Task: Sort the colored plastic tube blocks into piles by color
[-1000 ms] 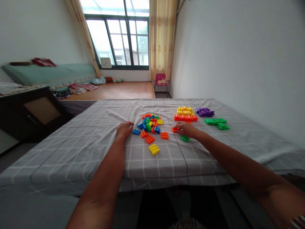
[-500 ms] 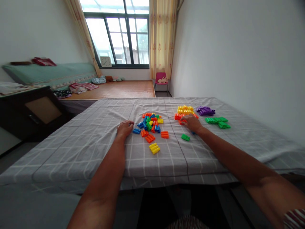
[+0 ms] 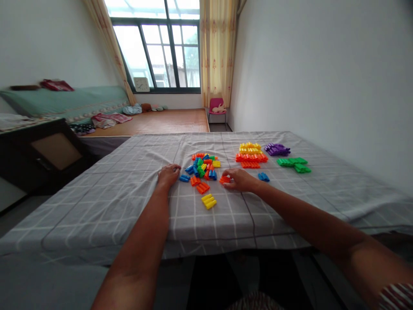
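Note:
My right hand (image 3: 238,179) has its thumb and fingers around an orange ribbed plastic block (image 3: 225,179) on the cloth. Left of it lies a mixed heap of blue, green, orange and yellow blocks (image 3: 203,167). Nearer to me are a loose orange block (image 3: 203,187) and a yellow block (image 3: 209,201). My left hand (image 3: 169,174) rests palm down on the cloth, fingers extended and holding nothing, beside a blue block (image 3: 185,178). Beyond my right hand are rows of orange blocks (image 3: 251,158) with yellow blocks (image 3: 250,148) behind them.
Purple blocks (image 3: 277,149) and green blocks (image 3: 294,163) lie at the right, with a blue block (image 3: 263,176) nearer. A grey checked cloth (image 3: 112,193) covers the table. A white wall (image 3: 322,77) runs along the right; a bed (image 3: 161,120) stands beyond.
My right hand has moved left and nearer, from the orange rows to the single orange block. An orange block now lies in front of those rows. The loose green block is hidden by my right arm.

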The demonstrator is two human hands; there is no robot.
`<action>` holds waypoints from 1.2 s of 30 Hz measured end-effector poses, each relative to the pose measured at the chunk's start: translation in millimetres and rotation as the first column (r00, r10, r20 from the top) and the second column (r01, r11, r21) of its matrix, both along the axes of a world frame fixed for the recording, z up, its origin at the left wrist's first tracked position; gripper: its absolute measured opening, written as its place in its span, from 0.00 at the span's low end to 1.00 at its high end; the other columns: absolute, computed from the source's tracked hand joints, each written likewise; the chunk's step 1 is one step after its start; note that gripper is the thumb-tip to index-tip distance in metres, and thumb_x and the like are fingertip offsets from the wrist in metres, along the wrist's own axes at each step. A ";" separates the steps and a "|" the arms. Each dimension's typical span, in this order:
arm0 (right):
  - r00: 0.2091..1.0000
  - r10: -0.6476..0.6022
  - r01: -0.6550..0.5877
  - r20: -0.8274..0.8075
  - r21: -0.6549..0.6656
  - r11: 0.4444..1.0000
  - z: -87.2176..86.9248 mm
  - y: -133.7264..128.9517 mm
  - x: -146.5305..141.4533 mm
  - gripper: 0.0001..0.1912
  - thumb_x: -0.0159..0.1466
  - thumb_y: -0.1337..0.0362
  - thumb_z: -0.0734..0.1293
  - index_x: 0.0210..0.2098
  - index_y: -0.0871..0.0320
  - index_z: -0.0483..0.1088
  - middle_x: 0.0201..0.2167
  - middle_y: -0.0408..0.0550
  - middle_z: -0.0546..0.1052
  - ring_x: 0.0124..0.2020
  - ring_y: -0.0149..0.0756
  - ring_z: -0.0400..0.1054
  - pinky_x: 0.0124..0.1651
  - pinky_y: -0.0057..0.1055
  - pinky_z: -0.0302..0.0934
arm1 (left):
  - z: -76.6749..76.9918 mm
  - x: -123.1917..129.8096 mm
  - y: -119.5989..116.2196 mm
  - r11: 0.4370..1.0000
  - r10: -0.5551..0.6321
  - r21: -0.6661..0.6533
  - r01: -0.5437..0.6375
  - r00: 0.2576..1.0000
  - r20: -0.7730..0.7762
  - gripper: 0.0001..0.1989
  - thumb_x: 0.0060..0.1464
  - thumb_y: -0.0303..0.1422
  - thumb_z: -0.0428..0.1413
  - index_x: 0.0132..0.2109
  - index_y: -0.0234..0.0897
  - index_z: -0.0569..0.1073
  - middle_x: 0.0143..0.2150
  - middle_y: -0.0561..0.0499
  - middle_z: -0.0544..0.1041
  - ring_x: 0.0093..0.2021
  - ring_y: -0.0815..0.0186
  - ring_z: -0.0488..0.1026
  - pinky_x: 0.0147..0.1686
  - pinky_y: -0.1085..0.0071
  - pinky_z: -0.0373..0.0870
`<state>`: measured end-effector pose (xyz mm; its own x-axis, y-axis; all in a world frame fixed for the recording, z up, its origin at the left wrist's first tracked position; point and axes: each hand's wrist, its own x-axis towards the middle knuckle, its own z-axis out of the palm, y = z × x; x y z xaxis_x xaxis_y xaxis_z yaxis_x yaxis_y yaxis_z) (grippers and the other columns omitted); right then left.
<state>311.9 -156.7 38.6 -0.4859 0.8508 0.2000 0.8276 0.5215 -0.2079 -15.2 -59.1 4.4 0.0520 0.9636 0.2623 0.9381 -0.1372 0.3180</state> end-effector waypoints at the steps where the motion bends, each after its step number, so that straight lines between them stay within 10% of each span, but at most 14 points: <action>1: 0.998 -0.054 0.053 0.013 0.038 0.998 1.5 2.3 6.5 0.16 0.60 0.57 0.67 0.44 0.58 0.71 0.41 0.51 0.76 0.41 0.38 0.70 0.43 0.30 0.62 | 0.2 0.1 -0.2 1.000 0.001 0.000 -0.001 1.000 0.000 0.16 0.55 0.37 0.48 0.45 0.49 0.78 0.52 0.54 0.76 0.53 0.60 0.70 0.52 0.67 0.66; 6: 0.878 -0.461 0.434 0.126 0.193 0.880 11.1 21.4 49.1 0.19 0.62 0.51 0.63 0.45 0.59 0.71 0.47 0.57 0.73 0.44 0.42 0.69 0.44 0.32 0.61 | 0.4 0.4 -0.8 1.000 0.008 0.002 -0.008 1.000 -0.004 0.16 0.55 0.37 0.48 0.45 0.49 0.78 0.52 0.55 0.76 0.53 0.61 0.70 0.52 0.68 0.66; 10: 0.800 -0.562 0.531 0.210 0.189 0.826 7.3 31.5 72.7 0.22 0.63 0.48 0.62 0.46 0.59 0.71 0.46 0.59 0.73 0.42 0.42 0.69 0.41 0.33 0.61 | 0.5 0.4 -0.6 1.000 0.008 0.000 -0.008 1.000 0.005 0.16 0.55 0.37 0.48 0.45 0.49 0.78 0.52 0.55 0.76 0.52 0.61 0.70 0.51 0.68 0.66; 15: 0.844 -0.521 0.478 0.125 0.263 0.838 10.5 28.4 57.1 0.23 0.64 0.47 0.60 0.44 0.60 0.72 0.45 0.61 0.73 0.47 0.46 0.67 0.43 0.34 0.59 | 1.0 1.1 -0.4 1.000 0.010 -0.012 -0.010 1.000 -0.001 0.16 0.55 0.37 0.49 0.45 0.48 0.78 0.52 0.54 0.76 0.52 0.60 0.70 0.51 0.67 0.66; 20: 0.999 -0.049 0.049 -0.006 0.050 0.998 19.9 6.5 -23.8 0.16 0.66 0.52 0.60 0.42 0.54 0.72 0.42 0.50 0.75 0.39 0.35 0.70 0.39 0.28 0.58 | 0.2 1.4 0.0 1.000 0.017 -0.012 -0.017 1.000 0.008 0.16 0.55 0.37 0.49 0.45 0.48 0.78 0.51 0.53 0.76 0.52 0.61 0.70 0.52 0.67 0.66; 26: 0.986 -0.002 -0.007 0.168 0.052 0.999 12.5 -17.1 -105.1 0.26 0.61 0.43 0.62 0.44 0.58 0.69 0.39 0.57 0.77 0.38 0.45 0.71 0.37 0.34 0.60 | 0.3 0.7 -2.5 1.000 -0.006 0.007 0.006 1.000 0.010 0.16 0.54 0.36 0.49 0.45 0.47 0.78 0.51 0.53 0.77 0.52 0.61 0.70 0.52 0.67 0.66; 36: 0.909 -0.352 0.337 0.222 0.106 0.936 28.7 13.9 -17.7 0.21 0.63 0.51 0.61 0.49 0.60 0.67 0.47 0.57 0.74 0.44 0.42 0.70 0.43 0.32 0.62 | 1.5 1.2 -0.9 1.000 0.003 -0.005 -0.003 1.000 -0.003 0.16 0.55 0.37 0.48 0.45 0.48 0.78 0.52 0.54 0.76 0.52 0.60 0.70 0.51 0.67 0.66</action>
<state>294.2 -142.8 67.3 -0.2045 0.9629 0.1760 0.9789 0.2010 0.0376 -14.0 -60.0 5.9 0.0494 0.9651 0.2571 0.9394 -0.1323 0.3162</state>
